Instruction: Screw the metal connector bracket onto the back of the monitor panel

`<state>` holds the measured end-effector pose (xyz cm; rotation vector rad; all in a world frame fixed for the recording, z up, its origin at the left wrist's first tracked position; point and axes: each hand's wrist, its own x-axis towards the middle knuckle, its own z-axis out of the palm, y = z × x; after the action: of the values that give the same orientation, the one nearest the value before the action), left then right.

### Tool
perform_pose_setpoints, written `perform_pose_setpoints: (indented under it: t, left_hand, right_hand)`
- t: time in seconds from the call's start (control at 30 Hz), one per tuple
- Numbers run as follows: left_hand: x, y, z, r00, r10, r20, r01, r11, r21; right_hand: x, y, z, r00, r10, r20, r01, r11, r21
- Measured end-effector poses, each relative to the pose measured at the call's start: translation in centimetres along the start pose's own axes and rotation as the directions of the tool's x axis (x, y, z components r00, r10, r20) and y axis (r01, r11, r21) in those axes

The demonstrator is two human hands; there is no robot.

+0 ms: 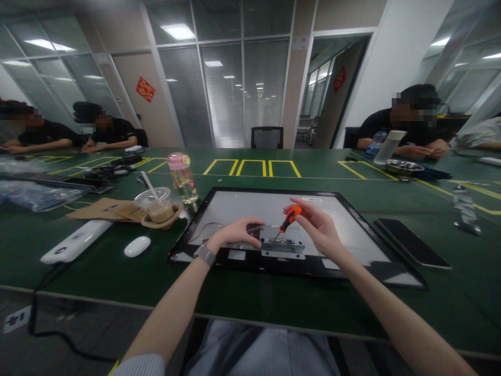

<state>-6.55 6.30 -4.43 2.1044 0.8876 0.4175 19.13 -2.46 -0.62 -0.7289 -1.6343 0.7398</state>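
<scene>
A flat monitor panel (pixel 360 237) with a black frame lies on the green table, its pale back facing up. Near its front edge stands a metal bracket (pixel 284 250) carrying a row of connectors. My left hand (pixel 238 231) grips the bracket's left end between thumb and fingers. In my right hand (pixel 319 224) is an orange and black screwdriver (pixel 290 218), pinched by its handle and tilted. The screwdriver's tip points down at the connector row; whether it sits on a screw is too small to tell.
Left of the panel are a white mouse (pixel 137 246), a long white device (pixel 76 243), a plastic cup with a straw (pixel 154 203) and a pink-lidded bottle (pixel 183 180). A black phone (pixel 410 243) lies to the right. Other people sit across the table.
</scene>
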Motion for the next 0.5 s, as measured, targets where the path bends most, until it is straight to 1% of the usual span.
perform_pose_setpoints:
  t: [0.1,0.17,0.27,0.4,0.43,0.5]
  left_hand:
    - [0.08,-0.18,0.1,1.0,0.012,-0.012,-0.012,1.0,-0.017]
    - [0.11,-0.31,0.13,1.0,0.018,-0.01,-0.018,1.0,-0.023]
    - [0.13,-0.43,0.12,1.0,0.024,0.0,-0.024,1.0,-0.01]
    - [0.13,-0.51,0.15,0.999,0.034,-0.005,-0.034,0.999,-0.004]
    - [0.13,-0.53,0.17,0.999,0.032,-0.009,-0.032,0.999,-0.008]
    - [0.13,-0.56,0.2,1.0,0.027,-0.006,-0.028,1.0,-0.014]
  right_hand:
    - [-0.02,-0.64,0.12,0.999,-0.029,0.032,0.031,0.998,-0.057]
    - [0.01,-0.73,0.17,0.999,-0.032,0.038,0.034,0.998,-0.056]
    - [0.08,-0.33,0.17,0.999,-0.04,-0.013,0.039,0.996,-0.082]
    - [0.09,0.09,0.14,0.988,-0.09,-0.129,0.058,0.971,-0.231]
    - [0.06,0.01,0.16,0.987,-0.096,-0.131,0.061,0.967,-0.249]
    - [-0.02,-0.31,0.22,0.992,-0.084,-0.092,0.062,0.974,-0.22]
